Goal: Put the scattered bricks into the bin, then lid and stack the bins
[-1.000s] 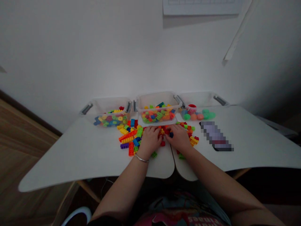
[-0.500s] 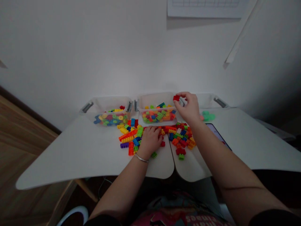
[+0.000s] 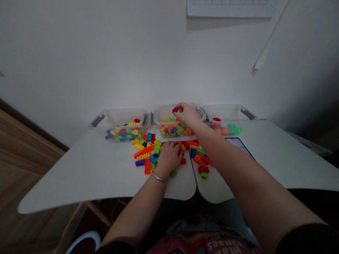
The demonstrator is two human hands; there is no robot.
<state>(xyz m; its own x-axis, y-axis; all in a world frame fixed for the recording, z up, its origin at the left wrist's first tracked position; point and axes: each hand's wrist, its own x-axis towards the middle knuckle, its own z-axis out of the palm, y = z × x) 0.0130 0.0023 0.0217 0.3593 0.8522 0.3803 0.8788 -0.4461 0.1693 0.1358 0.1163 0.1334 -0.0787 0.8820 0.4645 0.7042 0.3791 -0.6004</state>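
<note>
My right hand point(image 3: 186, 113) reaches over the middle clear bin point(image 3: 161, 113) and pinches a small red brick point(image 3: 175, 110) above the coloured bricks inside it. My left hand point(image 3: 168, 157) rests palm down, fingers curled, on a pile of loose coloured bricks point(image 3: 145, 151) on the white table point(image 3: 87, 169). What lies under its fingers is hidden. More loose bricks point(image 3: 201, 164) lie to the right of that hand.
A left clear bin point(image 3: 119, 120) holds coloured round pieces. A right clear bin point(image 3: 230, 113) holds a red cup and green and pink balls. A phone point(image 3: 238, 144) lies on the table at the right. The wall stands just behind the bins.
My right hand left the pile with a red brick, rose to the right of the middle bin, then moved left over that bin. My left hand stayed on the pile.
</note>
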